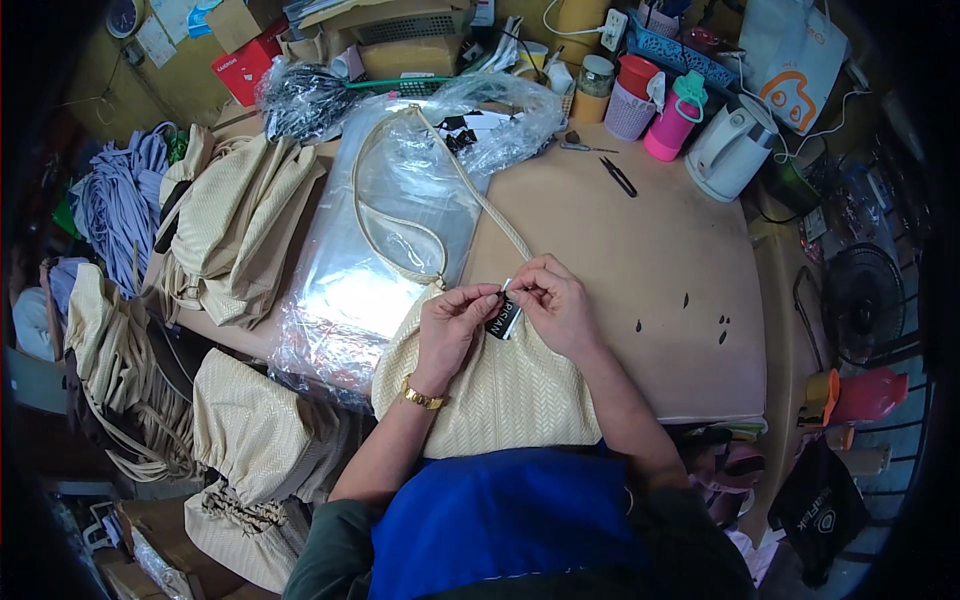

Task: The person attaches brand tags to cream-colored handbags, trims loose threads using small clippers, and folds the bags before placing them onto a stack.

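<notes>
A cream woven-texture handbag [510, 400] lies at the table's near edge, against a blue apron [500, 520]. Its long thin strap [492, 208] loops away across clear plastic. A black and white hang tag [499, 325] rests at the bag's top edge. My left hand [455, 322], with a gold watch on the wrist, pinches at the tag's upper end. Fingertip to fingertip with it, my right hand [555, 302] is also closed in a pinch there. A tiny dark bit shows between the fingers; the cord itself is mostly hidden.
Clear plastic bags [335, 265] are stacked left of centre. More cream bags [245, 220] pile up at the left. Thread snips [618, 177] and small black pieces [722, 330] lie on the brown table board [640, 250]. A kettle [728, 150] and pink bottle [672, 125] stand far right.
</notes>
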### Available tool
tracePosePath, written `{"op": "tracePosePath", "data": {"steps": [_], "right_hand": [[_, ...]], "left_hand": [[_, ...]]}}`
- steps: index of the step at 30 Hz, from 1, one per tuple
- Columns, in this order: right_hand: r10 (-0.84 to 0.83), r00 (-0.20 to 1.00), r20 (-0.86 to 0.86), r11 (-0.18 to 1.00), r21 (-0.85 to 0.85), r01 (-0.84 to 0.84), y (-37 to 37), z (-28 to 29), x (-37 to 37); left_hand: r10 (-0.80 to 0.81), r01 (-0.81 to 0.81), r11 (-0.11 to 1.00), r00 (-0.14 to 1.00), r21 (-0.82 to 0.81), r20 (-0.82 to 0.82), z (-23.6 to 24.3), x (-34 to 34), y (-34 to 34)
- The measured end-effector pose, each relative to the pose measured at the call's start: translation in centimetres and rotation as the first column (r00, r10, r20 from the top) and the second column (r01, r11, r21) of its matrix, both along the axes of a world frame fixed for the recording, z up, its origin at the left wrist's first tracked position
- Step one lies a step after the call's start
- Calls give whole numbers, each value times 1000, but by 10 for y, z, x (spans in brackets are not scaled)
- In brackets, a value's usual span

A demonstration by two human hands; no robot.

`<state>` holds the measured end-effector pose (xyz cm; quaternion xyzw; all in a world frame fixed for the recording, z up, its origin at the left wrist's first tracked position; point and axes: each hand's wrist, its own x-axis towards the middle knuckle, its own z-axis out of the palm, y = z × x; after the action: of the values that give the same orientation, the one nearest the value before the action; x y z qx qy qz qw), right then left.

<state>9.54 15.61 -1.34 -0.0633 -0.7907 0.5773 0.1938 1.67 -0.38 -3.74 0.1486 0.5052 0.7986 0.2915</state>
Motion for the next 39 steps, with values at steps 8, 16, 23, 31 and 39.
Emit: {"op": "tracePosePath", "data": {"steps": [8,16,23,31,39], "right_hand": [[13,999,34,997,73,-16,1,-1,0],[64,998,-23,994,86,-62,6,-6,2],[302,932,202,953,-77,-292,27,12,2],[435,858,273,895,-239,-377,33,17,-12],[143,898,417,956,176,-234,88,-6,-90]], "left_hand": [[18,-19,1000,994,-1,-104,-5,0,2],[-8,-10,996,978,-89,-207,0,3,4],[-146,96,977,951,-190,-274,10,4,2],[-209,158,965,945,-209,-250,4,-1,0],[-90,-774,578,254,-258,-963,30,-94,-49]]}}
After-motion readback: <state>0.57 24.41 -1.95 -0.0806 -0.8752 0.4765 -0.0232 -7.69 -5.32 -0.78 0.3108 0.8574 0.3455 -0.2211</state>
